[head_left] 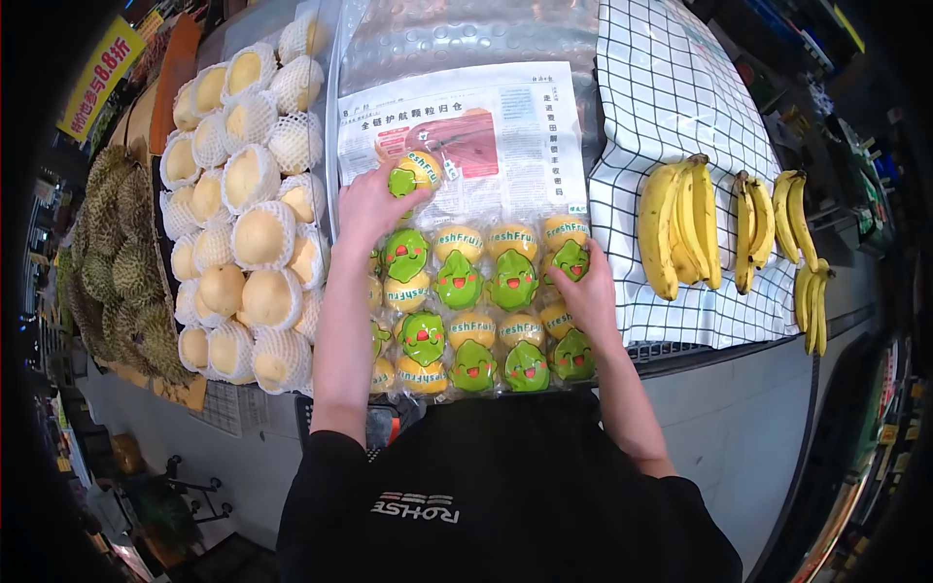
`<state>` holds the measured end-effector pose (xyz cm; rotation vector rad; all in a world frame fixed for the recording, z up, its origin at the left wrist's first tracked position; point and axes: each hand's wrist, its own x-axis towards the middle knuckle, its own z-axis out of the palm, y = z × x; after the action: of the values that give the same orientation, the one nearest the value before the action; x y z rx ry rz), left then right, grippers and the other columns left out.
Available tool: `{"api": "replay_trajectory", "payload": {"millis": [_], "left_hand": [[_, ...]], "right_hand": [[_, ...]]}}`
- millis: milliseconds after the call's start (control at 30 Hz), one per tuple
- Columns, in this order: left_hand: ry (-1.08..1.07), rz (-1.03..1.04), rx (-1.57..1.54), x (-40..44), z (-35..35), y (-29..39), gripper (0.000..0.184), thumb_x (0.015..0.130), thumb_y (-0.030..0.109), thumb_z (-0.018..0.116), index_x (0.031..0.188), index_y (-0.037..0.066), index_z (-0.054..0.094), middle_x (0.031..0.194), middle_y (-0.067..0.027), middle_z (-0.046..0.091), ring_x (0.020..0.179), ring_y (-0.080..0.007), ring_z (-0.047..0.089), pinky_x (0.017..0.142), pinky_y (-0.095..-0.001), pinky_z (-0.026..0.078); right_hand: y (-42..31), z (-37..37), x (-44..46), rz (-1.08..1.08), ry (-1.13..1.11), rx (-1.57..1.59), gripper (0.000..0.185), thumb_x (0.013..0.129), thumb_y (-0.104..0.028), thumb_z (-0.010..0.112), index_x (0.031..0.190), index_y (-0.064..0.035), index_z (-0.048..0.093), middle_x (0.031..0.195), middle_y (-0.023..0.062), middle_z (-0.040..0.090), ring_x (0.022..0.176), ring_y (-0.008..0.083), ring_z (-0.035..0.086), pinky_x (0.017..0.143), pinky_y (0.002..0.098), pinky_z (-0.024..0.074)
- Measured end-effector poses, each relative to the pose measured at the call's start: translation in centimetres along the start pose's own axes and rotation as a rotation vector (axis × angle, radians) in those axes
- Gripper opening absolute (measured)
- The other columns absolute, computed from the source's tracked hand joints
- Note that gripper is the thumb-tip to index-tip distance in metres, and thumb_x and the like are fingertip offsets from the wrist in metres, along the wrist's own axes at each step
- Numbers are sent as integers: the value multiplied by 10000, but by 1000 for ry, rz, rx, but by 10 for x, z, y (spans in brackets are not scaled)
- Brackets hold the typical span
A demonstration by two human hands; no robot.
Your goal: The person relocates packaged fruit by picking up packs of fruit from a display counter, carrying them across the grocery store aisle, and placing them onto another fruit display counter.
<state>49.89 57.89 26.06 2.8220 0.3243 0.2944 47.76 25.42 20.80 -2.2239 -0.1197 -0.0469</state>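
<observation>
My left hand (379, 206) is closed around a yellow fruit (419, 173) in clear plastic printed with a green cartoon and "FreshFruit" lettering. It sits at the left, over the lower part of a newspaper sheet (530, 146). At the right end of the rows, my right hand (593, 296) has its thumb and fingers around another wrapped yellow fruit (567, 255). Between my hands and nearer my body are rows of the same wrapped fruits (471, 364), packed side by side. The fruits' exact kind is hidden by the print.
Pale round fruits in white foam nets (262, 236) are stacked at the left, with durians (117, 243) beyond them. On the right, banana bunches (677, 228) lie on a black-and-white checked cloth (641, 117). Bubbled plastic (466, 34) covers the area behind the newspaper.
</observation>
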Motion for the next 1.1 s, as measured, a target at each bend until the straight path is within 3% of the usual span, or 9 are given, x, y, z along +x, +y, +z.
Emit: {"api": "replay_trajectory", "payload": {"millis": [167,267,367,433,533,600,667,867,1100], "left_hand": [[-148,28,-153,25,12,-15,747,695,554,712,1213,35,568,975,-211,673,914,-328,658,807,-402,498],[-87,-38,-515,27,21,-16,691,753,494,708,1226,19,542,979,-173,678,911,-276,662,793,-360,507],[88,-231,-1185,6,-4,15,580,829,400,678,1225,5,523,1012,-145,659,917,-233,654,768,-323,518],[215,-289,-1522,-21,-22,34,496,917,394,552,1227,9,509,1033,-141,634,917,-228,642,761,-295,525],[172,-268,-2014,-73,-29,48,553,936,458,452,1263,12,466,1096,-184,610,929,-269,631,775,-359,530],[147,-423,-2185,-107,-27,62,594,951,503,341,1275,20,463,1139,-200,591,929,-292,628,776,-390,536],[-36,-432,-2284,-137,3,51,572,966,477,332,1290,21,453,1148,-194,591,964,-301,621,807,-424,531],[48,-630,-2119,-173,28,58,441,975,332,456,1311,46,444,1151,-131,602,1012,-257,613,862,-409,519],[-236,-526,-2026,-156,43,71,427,920,275,586,1227,-4,485,1090,-97,616,952,-181,631,796,-328,537]], "right_hand": [[-1,2,-1,36,-19,120,726,749,-202,739,1324,66,386,1168,212,580,1054,282,588,899,342,461],[13,9,0,62,-8,78,762,755,-196,740,1358,59,352,1200,209,568,1077,268,580,908,330,458],[20,8,0,38,-16,158,769,773,-208,732,1376,57,334,1215,208,566,1088,252,577,918,323,452],[15,5,-2,50,-41,215,780,772,-243,718,1381,53,331,1214,225,563,1073,295,580,903,352,458],[7,3,-3,56,-33,180,785,775,-261,710,1379,67,329,1202,236,567,1058,314,585,888,366,466],[7,7,-5,46,-9,144,785,778,-261,710,1377,75,329,1194,237,570,1051,311,588,882,365,469],[15,11,-4,16,16,130,785,780,-261,710,1377,78,330,1189,235,571,1045,308,590,880,365,469],[6,11,-9,-17,64,76,758,800,-255,697,1351,122,339,1177,264,571,1041,313,596,874,355,473],[8,4,7,156,-29,127,698,798,-256,699,1316,102,399,1155,247,595,981,302,632,857,354,483]]}}
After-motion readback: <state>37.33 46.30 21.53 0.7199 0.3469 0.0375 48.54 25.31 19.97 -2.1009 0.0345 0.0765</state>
